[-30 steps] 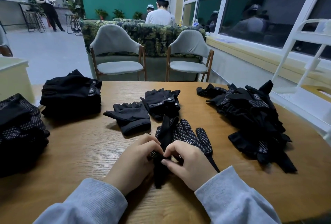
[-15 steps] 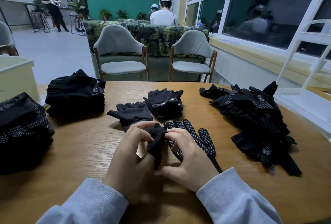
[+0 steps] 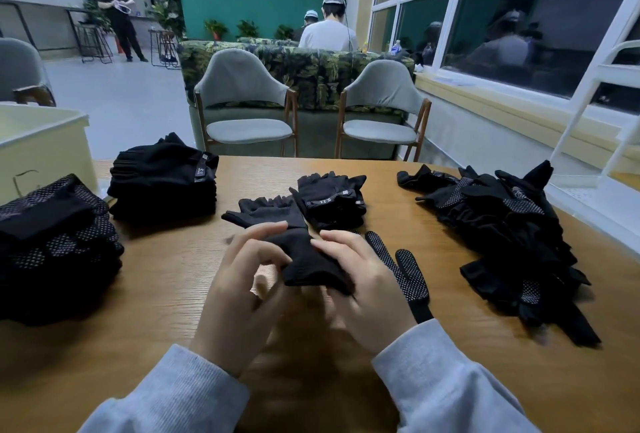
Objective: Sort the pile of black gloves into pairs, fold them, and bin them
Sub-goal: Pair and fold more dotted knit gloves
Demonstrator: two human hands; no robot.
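Both hands have risen off the worktop [image 3: 346,398] since a second ago, lifting the cuff end of the dotted glove [image 3: 408,268], which lay flat under them before. Now the right hand [image 3: 363,289] curls its fingers round the bunched black cuff at its lower edge, while the left hand [image 3: 239,290] pinches the cuff's other side between thumb and forefinger, its remaining fingers spread loosely. Grey sleeves [image 3: 446,387] cover both wrists. To the right of the right hand, two dotted fingers and a strap of the held glove trail down onto the wood.

Just beyond the hands lies a single plain glove [image 3: 266,213], fingers pointing left, and touching its right side is a small folded pair [image 3: 332,197] with a lettered wrist band. At far left, near the worktop's edge, sits a dotted stack [image 3: 55,242]; behind it and to its right is a taller plain stack [image 3: 166,181] of folded gloves. On the right, well apart from the hands, sprawls the unsorted pile [image 3: 505,235], a tangle of dotted and plain pieces.

Off the worktop's left corner stands a pale bin [image 3: 41,148]. Past the far edge are two grey chairs [image 3: 246,103] facing this way.
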